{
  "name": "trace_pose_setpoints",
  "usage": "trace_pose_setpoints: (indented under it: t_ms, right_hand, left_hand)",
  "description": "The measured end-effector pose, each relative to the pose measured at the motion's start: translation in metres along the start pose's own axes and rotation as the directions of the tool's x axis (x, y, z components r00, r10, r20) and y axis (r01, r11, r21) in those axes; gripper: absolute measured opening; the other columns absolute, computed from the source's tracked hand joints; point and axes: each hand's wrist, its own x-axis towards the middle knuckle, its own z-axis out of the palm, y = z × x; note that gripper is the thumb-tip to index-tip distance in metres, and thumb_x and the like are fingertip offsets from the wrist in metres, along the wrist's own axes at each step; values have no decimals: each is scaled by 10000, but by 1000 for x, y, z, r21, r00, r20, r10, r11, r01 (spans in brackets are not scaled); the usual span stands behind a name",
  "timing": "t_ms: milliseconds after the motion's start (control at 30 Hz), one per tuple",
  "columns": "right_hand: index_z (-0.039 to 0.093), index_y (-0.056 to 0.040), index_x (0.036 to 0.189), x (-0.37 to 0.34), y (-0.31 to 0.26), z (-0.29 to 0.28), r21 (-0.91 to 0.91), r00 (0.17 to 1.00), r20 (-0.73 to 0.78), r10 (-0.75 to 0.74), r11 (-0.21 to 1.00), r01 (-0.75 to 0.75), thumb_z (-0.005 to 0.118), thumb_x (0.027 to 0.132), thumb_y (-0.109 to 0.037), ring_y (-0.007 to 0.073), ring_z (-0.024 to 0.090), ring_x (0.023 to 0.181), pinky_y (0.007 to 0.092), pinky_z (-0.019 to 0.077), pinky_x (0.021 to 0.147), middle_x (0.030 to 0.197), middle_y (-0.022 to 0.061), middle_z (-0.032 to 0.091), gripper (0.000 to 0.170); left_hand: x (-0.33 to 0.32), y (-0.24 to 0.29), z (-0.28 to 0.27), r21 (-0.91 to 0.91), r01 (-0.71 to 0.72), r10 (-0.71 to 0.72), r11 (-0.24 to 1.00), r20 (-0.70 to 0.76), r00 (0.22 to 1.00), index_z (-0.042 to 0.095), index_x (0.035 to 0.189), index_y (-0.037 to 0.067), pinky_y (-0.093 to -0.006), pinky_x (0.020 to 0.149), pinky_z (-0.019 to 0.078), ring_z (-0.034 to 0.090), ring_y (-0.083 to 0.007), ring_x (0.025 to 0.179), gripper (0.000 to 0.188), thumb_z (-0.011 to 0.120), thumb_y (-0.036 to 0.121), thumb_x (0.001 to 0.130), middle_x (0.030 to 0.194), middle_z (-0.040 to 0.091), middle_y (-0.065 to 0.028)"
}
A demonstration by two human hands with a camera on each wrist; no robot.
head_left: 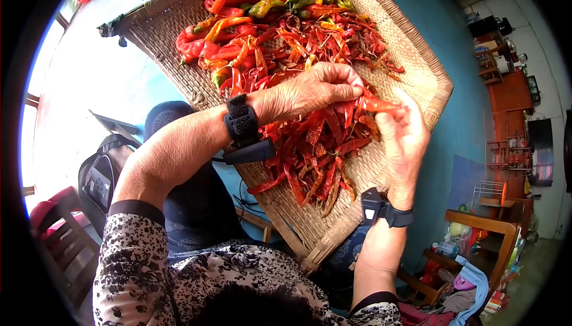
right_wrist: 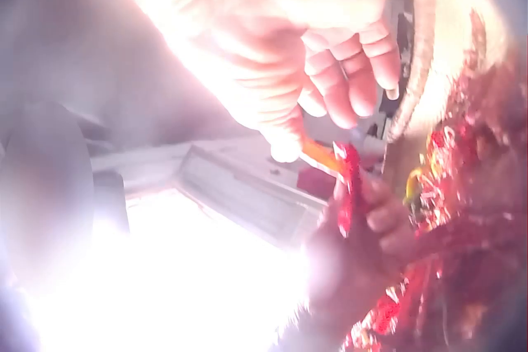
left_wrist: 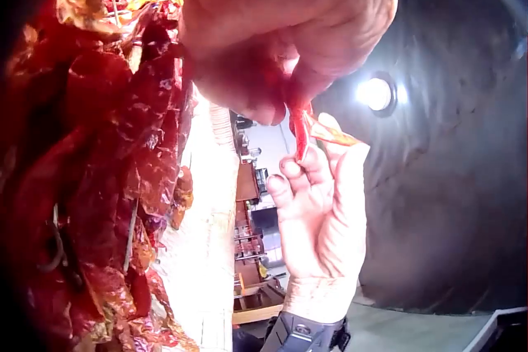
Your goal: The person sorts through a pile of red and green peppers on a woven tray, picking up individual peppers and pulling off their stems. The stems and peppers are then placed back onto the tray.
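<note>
Over the tray of peppers, both hands meet at a red-orange chili pepper. The left hand pinches its near end between thumb and forefinger; in the left wrist view a red chili pepper piece also hangs from those fingertips. The right hand pinches the other end with thumb and forefinger, its other fingers loosely bent, palm showing. In the right wrist view, the orange part runs from the right thumb to the left fingertips. Below the hands lies a heap of dried red chili peppers.
A woven tray with a raised rim slants across the lap. Fresher red peppers and green-yellow peppers lie at its far left. A wooden chair with clothes stands at right, a black bag at left.
</note>
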Motion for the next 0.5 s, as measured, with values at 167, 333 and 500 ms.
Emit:
trace_pose_setpoints:
  t_ms: [167,333,500]
  right_hand:
    - [606,-9,1117,3,6,18,116,999,43,-18,993,13,680,888,-156,69,557,765,209,464,718,869,15,614,282]
    - [624,-8,1009,0,15,2,116,984,-143,-107,986,124,580,945,-120,57,540,659,197,451,600,797,5,603,136]
    - [623,-4,985,3,25,-59,-410,799,-496,-340,903,129,566,959,-198,93,559,655,238,454,587,757,27,613,205]
  left_hand:
    - [-4,3,2,-62,14,-10,998,55,998,600,991,64,-193,715,505,580,-33,794,135,578,193,957,870,613,35]
    - [-2,4,1,-6,-115,115,993,-39,993,606,969,68,-242,736,510,585,-54,802,141,570,205,961,873,618,29]
    - [0,8,-14,-101,-104,94,989,-102,990,603,981,83,-241,739,520,611,-70,803,157,551,231,972,872,646,2]
